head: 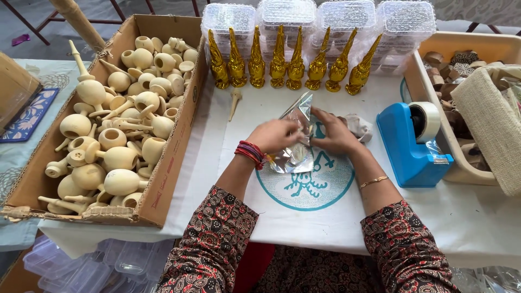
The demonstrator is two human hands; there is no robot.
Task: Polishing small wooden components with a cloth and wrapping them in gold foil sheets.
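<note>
Clear, shiny plastic wrapping (296,141) is between my two hands, near the middle of the table (304,228), above the round teal print (312,187) on the white cloth. My left hand (275,135) grips the wrapping from the left side, fingers closed on it, and my right hand (332,133) pinches it from the right; one corner of the sheet stands up toward the far edge. What is inside the wrapping I cannot tell.

Along the far edge stands a row of golden pointed figures (287,62), upright and close together, and behind them are stacked clear plastic boxes (320,21). At the left edge lies an open cardboard box (163,184) full of pale, unpainted wooden pieces (116,127). One small pale piece (234,103) lies alone on the cloth just beside that box. At the right there is a blue tape dispenser (412,144), and next to it, a beige tray (461,173) with a burlap cloth (488,125) in it
</note>
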